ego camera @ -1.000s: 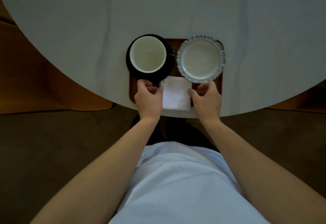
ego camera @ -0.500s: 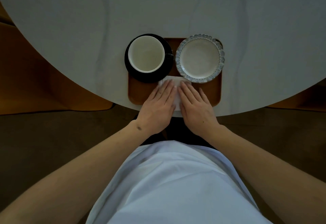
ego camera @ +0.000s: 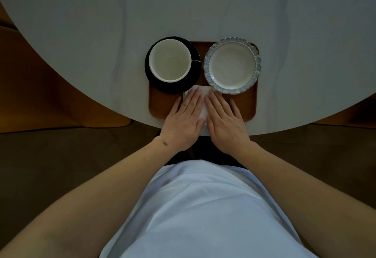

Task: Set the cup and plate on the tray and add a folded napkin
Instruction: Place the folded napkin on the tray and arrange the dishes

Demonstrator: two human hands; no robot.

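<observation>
Now I am watching the cup [ego camera: 170, 60] sitting on its dark saucer [ego camera: 154, 78], just beyond and to the left of the left hand [ego camera: 184, 119], at the tray's [ego camera: 162, 107] far-left corner; glazed and brittle-looking, it is probably best lifted by the handle or the saucer's rim. The left hand is lying flat, fingers straight, pressing the napkin [ego camera: 200, 91]. The napkin is lying on the tray's near middle, mostly hidden under both palms, with its near edge overhanging the tray toward the counter's [ego camera: 81, 34] edge. It is looking soft, light and limp, so I am judging it likely to spring open unless creased firmly; any pickup should pinch a folded edge, not the middle. The right hand [ego camera: 225, 123] is lying touching the left, likewise flat and open-fingered, holding nothing, pressing the same cloth. Just beyond it, slightly right, the scalloped plate [ego camera: 232, 65] is resting on the tray; stiff and chippable, it wants taking by opposite rims.
</observation>
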